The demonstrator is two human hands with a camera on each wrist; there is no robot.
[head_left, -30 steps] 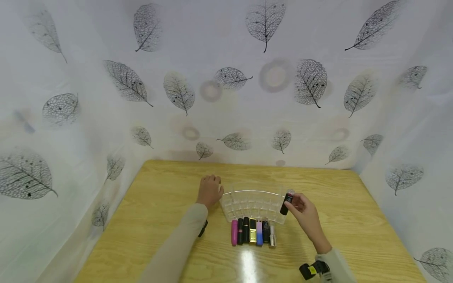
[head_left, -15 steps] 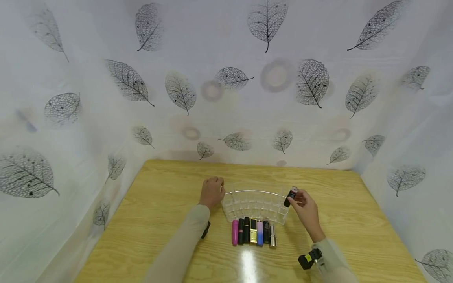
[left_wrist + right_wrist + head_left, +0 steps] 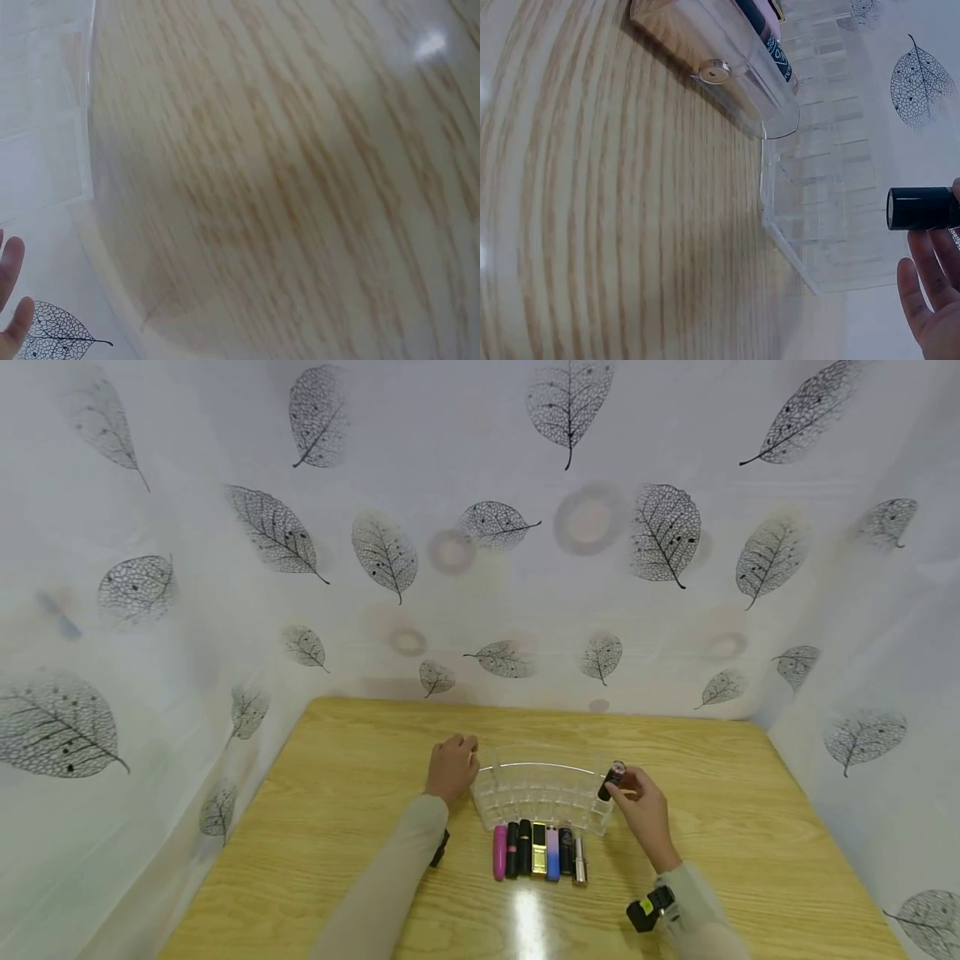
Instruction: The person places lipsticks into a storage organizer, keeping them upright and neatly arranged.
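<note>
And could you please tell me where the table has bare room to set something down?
Bare table lies left of the left hand, right of the right hand, and behind the clear organizer. The centre is crowded: lipstick tubes line the organizer's near side.

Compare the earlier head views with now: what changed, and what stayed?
The right hand turned, its wrist shifting forward and leftward, and tipped the black tube it already held, which looks shorter now. Nothing was let go. The left hand, clear organizer and row of lipsticks stayed put.

White sheeting (image 3: 480, 468) printed with veined gray leaves (image 3: 666, 532) enclosed a wood-grain table (image 3: 352, 760) on three sides as glare (image 3: 529, 920) streaked its surface.
</note>
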